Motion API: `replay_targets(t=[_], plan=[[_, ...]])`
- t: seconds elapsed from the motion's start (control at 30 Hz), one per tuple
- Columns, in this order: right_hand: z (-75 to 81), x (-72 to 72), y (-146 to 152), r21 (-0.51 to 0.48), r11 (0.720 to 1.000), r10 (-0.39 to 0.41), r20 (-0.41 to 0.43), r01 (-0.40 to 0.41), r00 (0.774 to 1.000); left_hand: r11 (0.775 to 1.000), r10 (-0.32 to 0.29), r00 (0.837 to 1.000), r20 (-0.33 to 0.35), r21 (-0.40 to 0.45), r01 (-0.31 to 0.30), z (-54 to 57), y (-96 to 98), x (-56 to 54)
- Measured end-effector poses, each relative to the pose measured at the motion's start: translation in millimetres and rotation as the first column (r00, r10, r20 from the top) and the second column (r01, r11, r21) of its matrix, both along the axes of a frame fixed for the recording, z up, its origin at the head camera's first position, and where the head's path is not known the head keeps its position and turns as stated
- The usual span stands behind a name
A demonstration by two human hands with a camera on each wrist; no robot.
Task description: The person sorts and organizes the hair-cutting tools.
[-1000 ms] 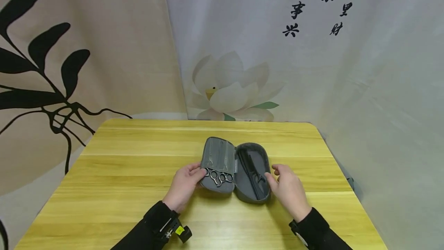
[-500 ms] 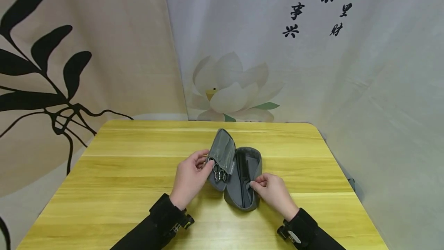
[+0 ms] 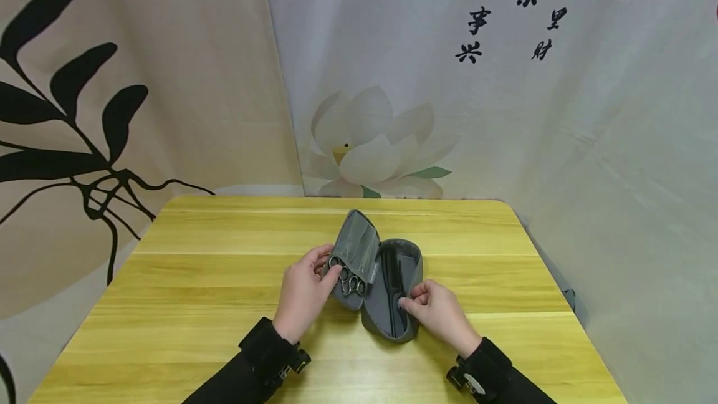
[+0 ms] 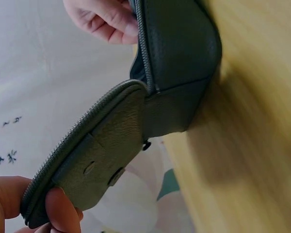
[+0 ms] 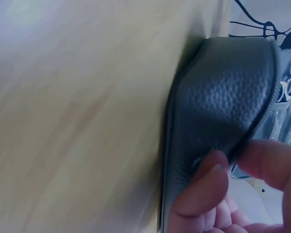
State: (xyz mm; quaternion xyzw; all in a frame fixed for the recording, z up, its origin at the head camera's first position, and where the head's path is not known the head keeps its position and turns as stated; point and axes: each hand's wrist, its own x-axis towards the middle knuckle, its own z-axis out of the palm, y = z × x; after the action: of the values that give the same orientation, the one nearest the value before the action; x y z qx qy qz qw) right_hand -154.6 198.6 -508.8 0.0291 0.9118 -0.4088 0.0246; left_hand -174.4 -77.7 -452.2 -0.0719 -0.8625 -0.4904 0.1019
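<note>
A grey zip case (image 3: 416, 257) stands open on the table, its lid (image 3: 358, 239) tilted up at the left. My left hand (image 3: 303, 295) pinches the lid's outer edge between thumb and fingers. Scissors (image 3: 352, 284) sit in the lid's clear pocket, with several metal finger rings showing. A long black comb-like piece (image 3: 389, 273) lies in the base, beside another slim dark tool partly hidden by fingers. My right hand (image 3: 440, 312) pinches the base's right wall, thumb over the rim. The right wrist view shows fingers (image 5: 203, 191) against the pebbled case wall (image 5: 223, 92).
The wooden table (image 3: 224, 235) lies under the case, its far edge near a printed cloth backdrop (image 3: 224, 80). The cloth carries a lotus, dark leaves and black characters. Black sleeves with wrist cameras (image 3: 269, 354) cover both forearms.
The lid has been raised from lying flatter to a tilt, and the case has turned and shifted slightly. My right hand has moved left onto the base's wall. Little changed in the last half second.
</note>
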Motion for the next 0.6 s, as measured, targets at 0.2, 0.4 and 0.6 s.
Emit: replay_targets(t=[0.2,0.4,0.6], plan=[[3.8,0.5,-8,-0.065,0.996,0.064,0.01,-0.063,0.998,0.996,-0.004,0.987,-0.162,-0.087,-0.011,4.7,-2.0,5.0],[2.0,1.0,-16,-0.144,0.983,0.118,0.037,-0.112,0.992,0.951,-0.039,0.891,-0.453,-0.291,-0.106,6.4,-1.4,9.8],[1.3,-1.7,-22,-0.181,0.977,0.125,0.051,-0.114,0.991,0.908,-0.105,0.802,-0.588,-0.385,-0.164,4.3,0.9,13.0]])
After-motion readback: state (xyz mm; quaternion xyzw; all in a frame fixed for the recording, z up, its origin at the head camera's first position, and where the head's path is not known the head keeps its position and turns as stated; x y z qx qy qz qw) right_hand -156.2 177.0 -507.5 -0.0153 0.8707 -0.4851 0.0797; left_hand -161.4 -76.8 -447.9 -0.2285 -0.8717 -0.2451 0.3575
